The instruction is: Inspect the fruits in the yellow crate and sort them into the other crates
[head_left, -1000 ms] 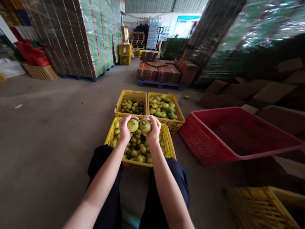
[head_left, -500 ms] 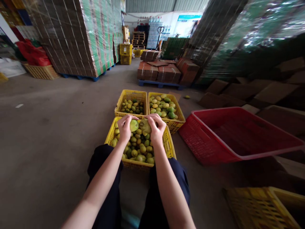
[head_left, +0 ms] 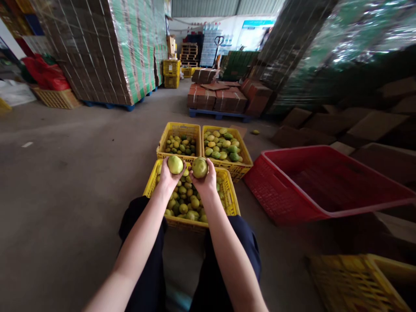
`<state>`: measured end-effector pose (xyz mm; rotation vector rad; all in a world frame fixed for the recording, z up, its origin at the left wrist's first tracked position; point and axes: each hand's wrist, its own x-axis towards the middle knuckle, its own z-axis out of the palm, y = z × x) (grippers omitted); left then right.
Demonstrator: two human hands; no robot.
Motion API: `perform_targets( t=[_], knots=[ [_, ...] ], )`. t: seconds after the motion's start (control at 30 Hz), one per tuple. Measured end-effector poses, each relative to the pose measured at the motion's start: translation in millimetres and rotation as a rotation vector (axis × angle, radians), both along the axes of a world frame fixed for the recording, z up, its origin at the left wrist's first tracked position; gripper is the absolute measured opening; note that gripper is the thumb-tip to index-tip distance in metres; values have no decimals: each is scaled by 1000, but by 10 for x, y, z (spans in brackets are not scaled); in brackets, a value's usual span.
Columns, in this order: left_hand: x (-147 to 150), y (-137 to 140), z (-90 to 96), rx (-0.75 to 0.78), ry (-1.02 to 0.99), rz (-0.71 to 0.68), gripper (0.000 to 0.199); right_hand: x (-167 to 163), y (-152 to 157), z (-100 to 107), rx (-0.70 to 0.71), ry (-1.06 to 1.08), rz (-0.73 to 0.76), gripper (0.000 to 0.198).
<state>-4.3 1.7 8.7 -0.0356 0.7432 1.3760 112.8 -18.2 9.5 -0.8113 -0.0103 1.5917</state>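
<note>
My left hand (head_left: pixel 167 178) cups a pale yellow-green citrus fruit (head_left: pixel 175 164), palm turned up and fingers curled round its side. In my right hand (head_left: pixel 208 182) rests a darker, olive-green citrus fruit (head_left: pixel 199 167) with brownish marks on its skin. Both hands are side by side above the near yellow crate (head_left: pixel 232 195), which holds many green and yellow fruits. Behind it stand two more crates: the left yellow crate (head_left: pixel 160 145) with smaller, darker fruits, and the right yellow crate (head_left: pixel 248 158) with larger ones.
A big red crate (head_left: pixel 269 186) stands to the right, above another yellow crate (head_left: pixel 344 277). Flattened cardboard (head_left: pixel 299 136) lies beyond it. A loose fruit (head_left: pixel 255 132) is on the floor. Strapped cartons (head_left: pixel 216 99) sit on a blue pallet (head_left: pixel 217 115); tall wrapped stacks (head_left: pixel 94 56) rise behind.
Both hands have turned from gripping the fruits from above to cupping them palm up. The fruits have rotated with them and now show more of their surface.
</note>
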Motion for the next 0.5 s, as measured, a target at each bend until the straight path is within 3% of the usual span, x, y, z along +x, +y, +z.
perform_targets(
  t=[0.1,0.2,0.3,0.4,0.5],
  knots=[
    [-1,-47,-53,19,36,-87,20,124,-58,7,-1,84,-50,24],
    [15,-203,-272,37,199,-378,20,331,-124,8,-27,115,-164,18],
    [-4,-555,-655,119,434,-855,24,569,-208,37,-54,133,-228,16],
    [-128,-1054,-1132,144,549,-1086,42,776,-310,78,-82,138,-268,14],
    [-330,-1484,-1535,339,687,-840,46,947,-417,101,-114,122,-291,13]
  ],
)
